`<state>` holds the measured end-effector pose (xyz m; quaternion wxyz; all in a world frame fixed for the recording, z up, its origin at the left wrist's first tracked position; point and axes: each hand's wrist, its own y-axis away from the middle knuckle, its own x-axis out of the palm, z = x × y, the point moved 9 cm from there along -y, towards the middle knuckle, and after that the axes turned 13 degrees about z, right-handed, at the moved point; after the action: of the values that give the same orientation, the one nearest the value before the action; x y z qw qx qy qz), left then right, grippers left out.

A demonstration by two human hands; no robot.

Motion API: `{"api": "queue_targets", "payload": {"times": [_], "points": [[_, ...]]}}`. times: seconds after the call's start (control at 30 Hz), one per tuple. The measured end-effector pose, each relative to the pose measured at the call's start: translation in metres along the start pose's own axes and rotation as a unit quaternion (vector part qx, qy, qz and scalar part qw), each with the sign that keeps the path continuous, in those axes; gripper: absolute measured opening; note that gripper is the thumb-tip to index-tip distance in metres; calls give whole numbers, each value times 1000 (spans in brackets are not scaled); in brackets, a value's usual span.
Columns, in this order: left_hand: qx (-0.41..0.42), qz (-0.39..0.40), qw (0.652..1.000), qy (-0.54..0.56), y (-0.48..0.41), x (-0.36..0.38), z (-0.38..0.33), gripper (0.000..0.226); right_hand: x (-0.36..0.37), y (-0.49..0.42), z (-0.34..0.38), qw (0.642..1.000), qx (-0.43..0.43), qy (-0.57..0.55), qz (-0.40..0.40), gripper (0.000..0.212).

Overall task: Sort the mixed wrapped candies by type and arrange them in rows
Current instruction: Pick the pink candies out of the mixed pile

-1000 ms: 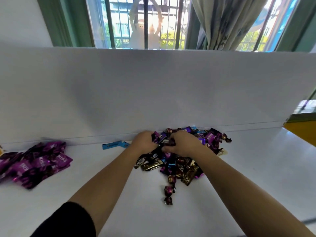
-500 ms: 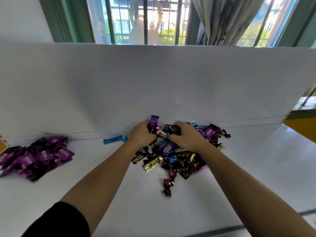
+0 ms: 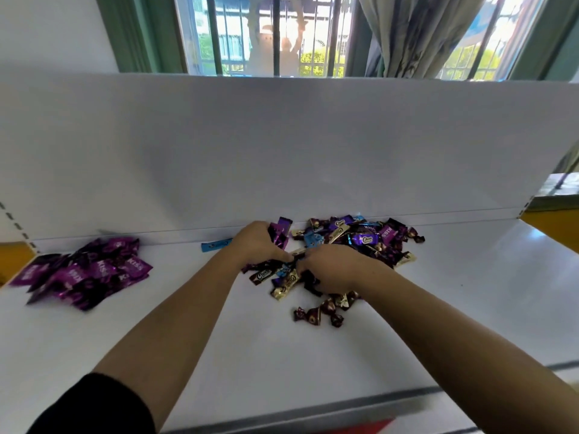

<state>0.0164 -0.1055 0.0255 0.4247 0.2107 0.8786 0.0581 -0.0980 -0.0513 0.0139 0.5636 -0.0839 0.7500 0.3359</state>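
- Your left hand [image 3: 255,244] is curled round a small bunch of purple-wrapped candies [image 3: 281,233]. Thumb and fingers are closed on them, and the wrapper ends poke up past your knuckles. I can't read any print on those.
- Your right hand [image 3: 333,269] sits palm-down on the near-left edge of the mixed pile [image 3: 366,242], fingers bent down into the wrappers. The fingertips are buried, so I honestly can't tell if you're pinching one or just pressing on the heap.
- The mixed pile lies on the white table [image 3: 470,292], pushed up against the foot of the white backboard [image 3: 282,151].
- Readable stuff: the brown bar wrapper [image 3: 262,276] just under your left wrist says "Choco". The gold bar wrapper [image 3: 285,286] beside it has the same kind of script, only partly legible. A purple pack [image 3: 387,234] at the back of the pile reads "KISS".
- A few dark twist-wrapped candies [image 3: 316,314] lie on the near side of the pile, a little apart from it.
- Well off to your left there's a loose heap of purple KISS packs [image 3: 84,274], with "KISS" clear on several.
- One lone blue wrapper [image 3: 216,245] lies by the backboard between that heap and your left hand. Its print is too small to read.
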Motion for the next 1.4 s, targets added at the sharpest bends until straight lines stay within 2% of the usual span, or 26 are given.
{"api": "queue_targets", "payload": {"times": [0.07,0.13,0.2,0.27,0.33,0.4,0.47,0.6,0.7,0.77,0.87,0.93,1.0,1.07,1.17,1.23,1.33,1.4], "points": [[10,20,999,24,5,1,2,35,0,1,-6,996,-15,-87,-29,34],[13,22,998,50,8,-2,5,24,-7,7,-16,970,-30,-224,-86,18],[12,27,997,69,10,-3,8,26,-16,19,-31,907,-28,-388,-164,10],[15,26,997,71,11,-3,8,33,-16,31,-47,816,-15,-535,-217,13],[20,9,997,73,12,-2,7,38,-17,41,-58,749,-7,-607,-264,14],[23,-23,996,78,15,-5,5,41,-16,49,-68,704,8,-646,-295,11],[25,-54,996,66,18,-7,-1,47,-11,58,-81,683,34,-661,-308,9],[53,-25,998,38,24,9,-24,43,0,74,-101,728,91,-609,-302,16],[81,21,996,39,27,31,-44,31,16,82,-109,783,126,-561,-239,43],[97,41,994,31,28,44,-56,26,27,86,-111,835,137,-502,-177,57],[123,63,990,5,27,62,-75,23,39,91,-109,910,148,-372,-110,35],[133,59,989,-27,24,73,-85,27,50,93,-105,946,156,-274,-75,24],[139,33,988,-66,19,81,-91,37,60,94,-101,958,141,-240,-68,22],[144,3,983,-110,15,86,-98,37,65,93,-101,959,127,-239,-87,28],[143,-31,971,-189,11,93,-105,51,69,94,-101,950,142,-257,-109,35],[138,-48,965,-217,6,90,-105,47,72,95,-104,939,153,-279,-130,36],[142,-13,970,-195,-5,88,-96,36,72,96,-105,945,144,-259,-142,34],[146,15,977,-158,-8,80,-94,38,72,98,-109,951,138,-259,-101,40]]}}
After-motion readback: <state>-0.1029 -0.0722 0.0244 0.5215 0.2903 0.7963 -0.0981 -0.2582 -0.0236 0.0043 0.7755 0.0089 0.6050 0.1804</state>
